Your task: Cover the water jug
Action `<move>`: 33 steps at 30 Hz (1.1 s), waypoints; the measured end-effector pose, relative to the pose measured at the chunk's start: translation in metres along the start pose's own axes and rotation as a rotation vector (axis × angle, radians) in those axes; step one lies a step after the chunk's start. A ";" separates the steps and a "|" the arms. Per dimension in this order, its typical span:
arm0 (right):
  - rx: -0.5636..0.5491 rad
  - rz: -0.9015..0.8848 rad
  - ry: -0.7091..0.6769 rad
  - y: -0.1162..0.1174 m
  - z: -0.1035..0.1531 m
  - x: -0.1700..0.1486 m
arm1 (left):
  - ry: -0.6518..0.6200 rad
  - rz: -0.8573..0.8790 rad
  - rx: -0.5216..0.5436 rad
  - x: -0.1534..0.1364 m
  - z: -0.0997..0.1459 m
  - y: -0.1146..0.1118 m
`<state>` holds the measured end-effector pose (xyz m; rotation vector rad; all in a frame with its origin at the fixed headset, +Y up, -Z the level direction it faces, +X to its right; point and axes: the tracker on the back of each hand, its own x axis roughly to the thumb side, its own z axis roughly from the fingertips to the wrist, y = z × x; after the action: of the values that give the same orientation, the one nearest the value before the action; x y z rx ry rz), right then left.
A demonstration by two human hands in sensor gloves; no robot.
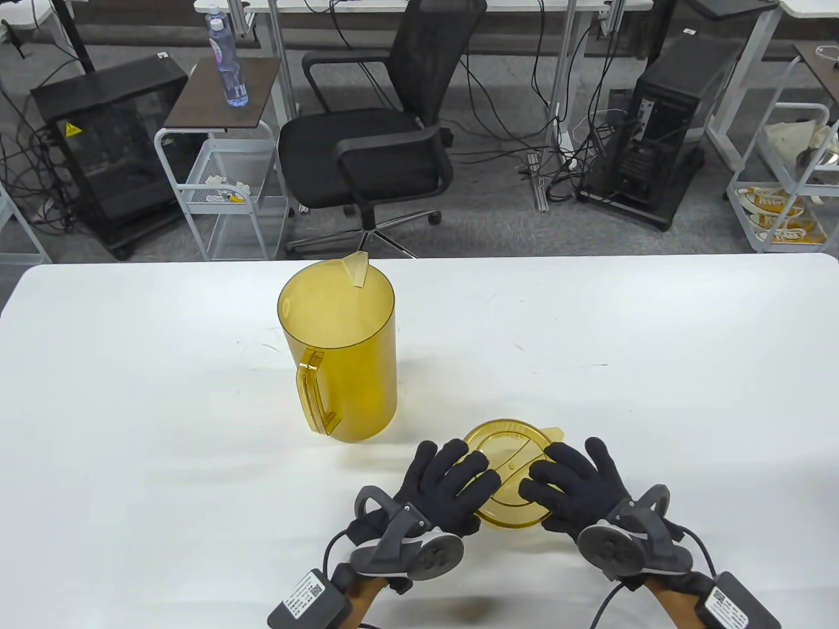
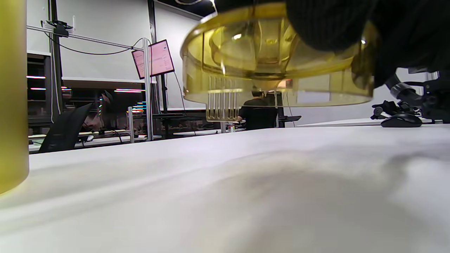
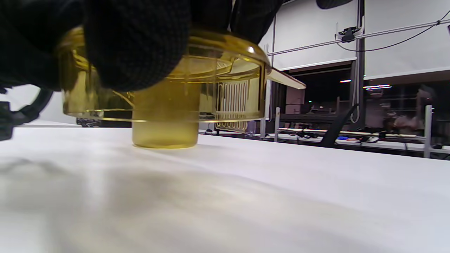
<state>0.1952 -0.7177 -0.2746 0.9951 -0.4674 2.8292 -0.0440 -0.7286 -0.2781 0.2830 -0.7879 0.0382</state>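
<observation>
A translucent yellow water jug (image 1: 341, 354) stands upright and uncovered on the white table (image 1: 131, 393), with its handle facing me and its spout at the far side. Its round yellow lid (image 1: 508, 458) is to the right of it, near the front edge, between my two hands. My left hand (image 1: 468, 475) holds the lid's left rim and my right hand (image 1: 557, 475) grips its right side, fingers on top. In the wrist views the lid (image 2: 267, 70) (image 3: 218, 80) hangs clear above the tabletop. The jug (image 2: 12, 98) (image 3: 165, 135) stands beyond it.
A black office chair (image 1: 373, 144) sits past the table's far edge, with a white cart (image 1: 219, 164) holding a water bottle (image 1: 226, 59) to its left and a computer tower (image 1: 662, 131) to its right. Bare table lies on both sides of the jug.
</observation>
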 end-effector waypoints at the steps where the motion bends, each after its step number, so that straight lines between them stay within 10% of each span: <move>1: -0.007 0.014 -0.011 -0.001 0.001 0.001 | -0.006 0.001 -0.003 0.001 0.000 0.000; 33: -0.115 -0.039 0.064 -0.005 0.002 -0.017 | -0.010 -0.069 0.052 0.003 0.002 0.015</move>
<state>0.2112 -0.7134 -0.2823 0.8806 -0.5893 2.7552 -0.0452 -0.7151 -0.2718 0.3598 -0.7872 -0.0075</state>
